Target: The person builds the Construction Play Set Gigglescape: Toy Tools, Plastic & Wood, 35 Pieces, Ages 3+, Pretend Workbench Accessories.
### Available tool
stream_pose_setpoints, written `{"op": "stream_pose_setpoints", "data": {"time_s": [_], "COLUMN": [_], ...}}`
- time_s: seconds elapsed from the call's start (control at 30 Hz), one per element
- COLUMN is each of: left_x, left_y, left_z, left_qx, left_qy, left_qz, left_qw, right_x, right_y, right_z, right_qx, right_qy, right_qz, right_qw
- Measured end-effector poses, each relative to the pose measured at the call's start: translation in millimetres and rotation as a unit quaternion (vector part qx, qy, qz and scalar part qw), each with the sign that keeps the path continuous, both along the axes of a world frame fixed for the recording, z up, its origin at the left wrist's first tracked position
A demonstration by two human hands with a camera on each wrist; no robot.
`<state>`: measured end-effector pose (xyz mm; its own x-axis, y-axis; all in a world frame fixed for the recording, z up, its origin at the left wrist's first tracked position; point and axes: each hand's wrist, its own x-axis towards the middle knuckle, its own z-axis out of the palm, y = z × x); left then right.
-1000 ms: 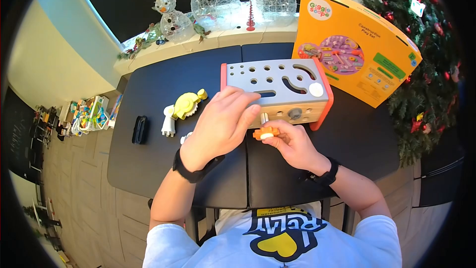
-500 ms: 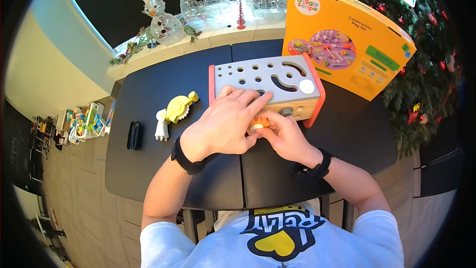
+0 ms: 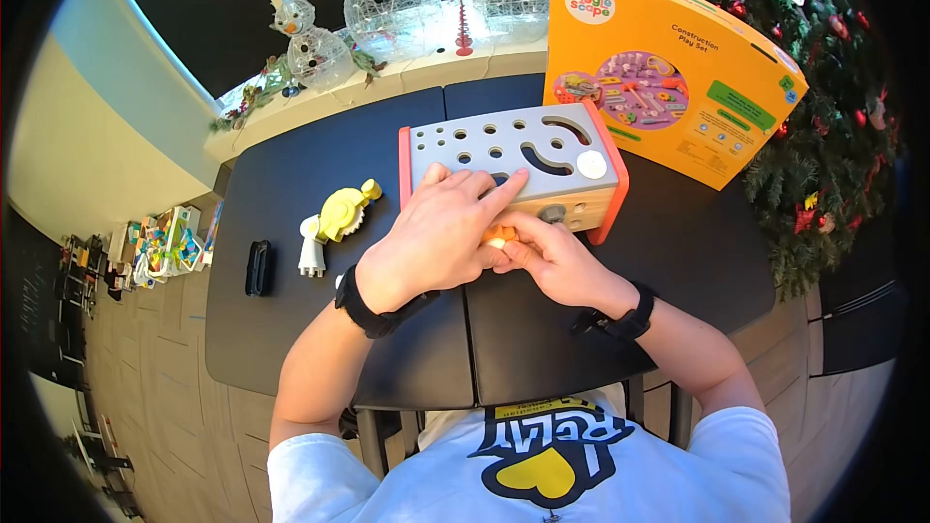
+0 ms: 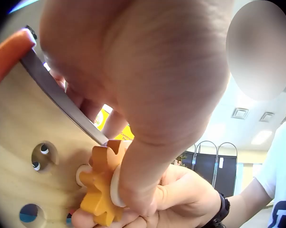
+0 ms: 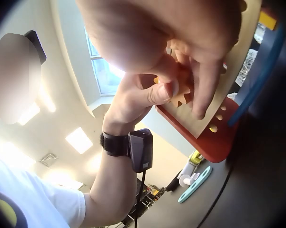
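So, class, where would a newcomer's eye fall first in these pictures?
Probably on the big orange box, standing at the back right of the dark table. Next, where the hands meet at the toy bench's front: the right hand holds an orange gear, and the left hand's thumb touches it. Behind, see-through snowmen stand on the window ledge.

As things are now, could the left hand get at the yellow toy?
Probably yes: the left hand is near the yellow toy, and only table shows between them. But its thumb is on the gear and its fingers on the box, so it would likely leave these first.
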<state>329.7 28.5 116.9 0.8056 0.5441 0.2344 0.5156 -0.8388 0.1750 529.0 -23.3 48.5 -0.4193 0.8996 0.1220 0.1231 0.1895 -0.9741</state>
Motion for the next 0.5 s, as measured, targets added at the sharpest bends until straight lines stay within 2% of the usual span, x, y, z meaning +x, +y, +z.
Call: {"op": "stream_pose_setpoints", "data": {"time_s": [0.1, 0.5], "left_x": [4, 8], "left_y": [-2, -3], "left_z": [1, -9], "left_qx": [-0.006, 0.034], "left_qy": [-0.003, -0.038], "left_qz": [0.022, 0.029], "left_qw": [1.000, 0.998], "right_x": [0, 2], "right_y": [0, 1], "right_z": [-6, -14], "right_qx": [-0.024, -0.065], "right_qy": [0.048, 0.082], "right_qz": [0.006, 0.012], "right_qw": [0.999, 0.994]}}
